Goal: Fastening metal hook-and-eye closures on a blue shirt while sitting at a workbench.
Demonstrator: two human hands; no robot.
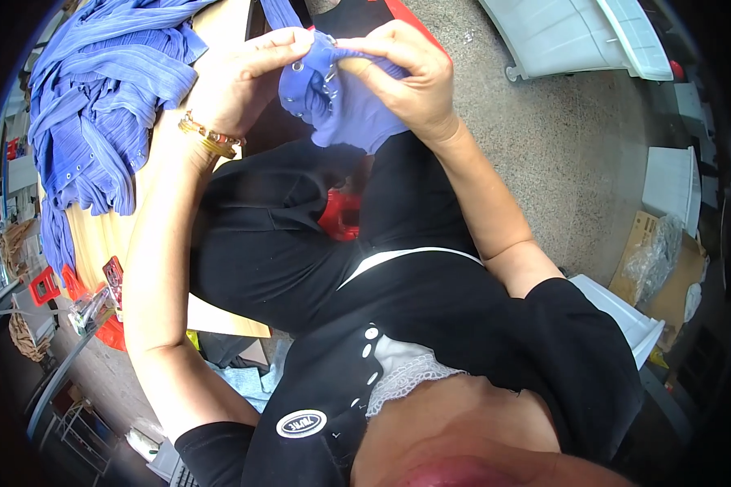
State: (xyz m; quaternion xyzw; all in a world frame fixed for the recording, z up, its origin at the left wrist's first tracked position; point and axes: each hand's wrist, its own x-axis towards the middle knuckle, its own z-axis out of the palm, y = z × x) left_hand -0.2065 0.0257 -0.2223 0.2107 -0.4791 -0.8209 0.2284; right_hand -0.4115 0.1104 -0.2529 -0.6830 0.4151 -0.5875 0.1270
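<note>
The fingers of the right hand are pinched together on a fold of the blue cloth piece, which sits at the upper middle of the frame, held up off the lap. The thumb and forefinger press the top edge of it; the other fingers curl beneath. The left hand meets it from the upper left, its fingers closed on the opposite edge near a row of small metal snaps set along the cloth. So both hands are clamped on the same piece, close together and almost touching.

As to progress, this is a judgement only: the one piece is in work at the snap edge, while a heap of blue ribbed garments lies on the wooden surface at the upper left of the frame. Whether that heap is finished or waiting cannot be told from here.

The left wrist carries a gold bracelet and is bent inward; the forearm runs down the left side of the frame. The right forearm rises from the lower right, elbow bent. Below the hands are black-clad legs, with a red object between them that is too hidden to name. White plastic crates stand on the speckled floor at the upper right.
</note>
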